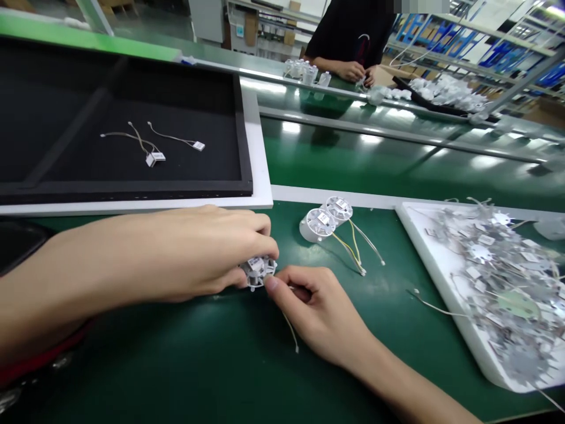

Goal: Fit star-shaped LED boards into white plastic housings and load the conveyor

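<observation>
My left hand (pixel 220 250) curls over a small round white housing (pixel 259 272) with a labelled block inside, thumb and fingers gripping its sides. At its right edge, my right hand (pixel 315 303) is closed in a pinch, the thumb against the rim. A thin wire (pixel 290 327) with a small plug trails below that pinch; whether the fingers grip the wire itself is hidden. Just beyond my hands stand two similar white cylinders (pixel 321 225), side by side, with labelled tops and yellow and white wires (pixel 353 250) running out to the right.
A white foam tray (pixel 435 274) heaped with metallic star-shaped plates and wires lies at right. At left is a black-lined tray (pixel 198 188) with several small wired modules (pixel 155 158). Across the bench, a person (pixel 353 41) handles small parts beside a heap of white pieces (pixel 450 93).
</observation>
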Available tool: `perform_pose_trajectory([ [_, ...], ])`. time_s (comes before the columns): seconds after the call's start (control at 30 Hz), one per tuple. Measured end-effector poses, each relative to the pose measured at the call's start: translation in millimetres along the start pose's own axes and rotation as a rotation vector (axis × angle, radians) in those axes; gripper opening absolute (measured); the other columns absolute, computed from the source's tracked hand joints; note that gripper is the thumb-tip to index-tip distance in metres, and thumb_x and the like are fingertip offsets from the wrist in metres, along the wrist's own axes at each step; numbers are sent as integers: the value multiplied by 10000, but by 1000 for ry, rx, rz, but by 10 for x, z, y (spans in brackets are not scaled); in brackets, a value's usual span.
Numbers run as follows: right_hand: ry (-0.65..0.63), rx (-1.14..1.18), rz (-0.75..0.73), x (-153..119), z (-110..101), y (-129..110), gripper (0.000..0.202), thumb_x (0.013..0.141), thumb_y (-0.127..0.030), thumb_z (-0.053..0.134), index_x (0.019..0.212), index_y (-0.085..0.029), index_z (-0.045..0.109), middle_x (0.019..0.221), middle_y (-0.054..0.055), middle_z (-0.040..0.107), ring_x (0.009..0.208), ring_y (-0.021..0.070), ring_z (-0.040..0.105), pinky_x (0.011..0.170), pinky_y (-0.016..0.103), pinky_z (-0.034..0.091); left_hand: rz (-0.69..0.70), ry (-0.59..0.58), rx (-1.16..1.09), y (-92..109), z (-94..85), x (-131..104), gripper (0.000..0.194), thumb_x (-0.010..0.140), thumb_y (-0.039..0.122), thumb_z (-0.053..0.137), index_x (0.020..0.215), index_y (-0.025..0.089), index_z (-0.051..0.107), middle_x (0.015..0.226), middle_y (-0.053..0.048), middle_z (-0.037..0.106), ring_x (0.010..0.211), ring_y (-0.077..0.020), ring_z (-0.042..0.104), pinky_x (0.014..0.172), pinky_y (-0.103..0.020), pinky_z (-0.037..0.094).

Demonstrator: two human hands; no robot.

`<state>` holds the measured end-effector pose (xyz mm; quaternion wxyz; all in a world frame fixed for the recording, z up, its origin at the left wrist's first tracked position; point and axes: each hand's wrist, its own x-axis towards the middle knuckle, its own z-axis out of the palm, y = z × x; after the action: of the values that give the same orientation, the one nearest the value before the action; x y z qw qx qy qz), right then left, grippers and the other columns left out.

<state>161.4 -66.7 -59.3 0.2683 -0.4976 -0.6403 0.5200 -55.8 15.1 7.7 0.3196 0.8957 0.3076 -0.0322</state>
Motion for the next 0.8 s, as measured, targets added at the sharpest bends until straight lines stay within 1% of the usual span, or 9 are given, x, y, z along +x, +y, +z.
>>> perform_pose_trajectory([
  [0.1, -7, -17, 22, -3, 6, 7, 469, 1013, -434, 622, 641, -223, 429, 574, -61, 326, 555, 107, 268, 507, 293, 185, -28, -17, 22, 5, 16, 1, 97, 931, 289, 686, 981, 291, 769, 988, -81, 668, 706, -242, 593, 568, -365, 347],
  [0.17, -15, -16, 41, -2, 6, 8, 467, 1010, -450, 622, 645, -225, 438, 576, -59, 333, 553, 109, 276, 509, 294, 187, -48, -33, -3, -2, 17, -5, 84, 932, 277, 695, 968, 288, 770, 972, -77, 662, 692, -234, 588, 565, -359, 342],
  [0.27, -20, -12, 66, 6, 8, 10, 466, 1011, -488, 606, 654, -228, 458, 579, -51, 356, 556, 116, 294, 515, 300, 191, -56, -30, -74, -23, 10, -7, 53, 940, 299, 723, 952, 292, 774, 934, -68, 667, 678, -231, 586, 562, -353, 342],
  [0.37, -13, -19, 73, 13, 9, 20, 479, 1016, -509, 592, 650, -232, 454, 578, -48, 366, 554, 118, 303, 516, 303, 194, -57, -41, -88, -41, -12, 15, 42, 947, 327, 745, 937, 291, 767, 931, -63, 682, 712, -239, 608, 586, -342, 364],
  [0.43, -11, -26, 69, 14, 8, 28, 487, 1030, -511, 571, 650, -231, 453, 581, -45, 373, 551, 117, 309, 516, 300, 198, -70, -73, -78, -55, -31, 38, 37, 950, 327, 752, 974, 305, 768, 962, -51, 698, 766, -244, 634, 606, -327, 378],
  [0.53, -16, -31, 63, 11, 5, 33, 491, 1047, -510, 548, 654, -226, 463, 583, -40, 391, 548, 113, 328, 515, 292, 204, -75, -113, -45, -86, -46, 66, 135, 955, 337, 767, 1089, 344, 765, 1032, -34, 714, 844, -247, 663, 611, -305, 385],
  [0.63, -14, -40, 62, 8, -6, 24, 483, 1043, -508, 548, 657, -227, 476, 571, -43, 395, 536, 110, 330, 506, 288, 203, -96, -132, -10, -112, -41, 73, 155, 940, 347, 799, 1090, 355, 761, 1057, -42, 713, 839, -247, 663, 594, -298, 381],
  [0.7, 0, -60, 68, 7, -25, 11, 450, 1028, -491, 570, 671, -227, 500, 571, -46, 416, 531, 110, 341, 503, 282, 221, -101, -129, -12, -115, -33, 67, 124, 931, 350, 807, 1045, 349, 761, 1045, -43, 713, 808, -244, 650, 586, -306, 370],
  [0.8, 47, -117, 50, -3, -60, -2, 293, 997, -413, 630, 779, -218, 612, 623, -40, 518, 558, 118, 433, 528, 266, 303, -85, -110, -22, -106, -26, 55, 70, 942, 344, 777, 1010, 344, 762, 1025, -42, 716, 788, -246, 640, 599, -316, 373],
])
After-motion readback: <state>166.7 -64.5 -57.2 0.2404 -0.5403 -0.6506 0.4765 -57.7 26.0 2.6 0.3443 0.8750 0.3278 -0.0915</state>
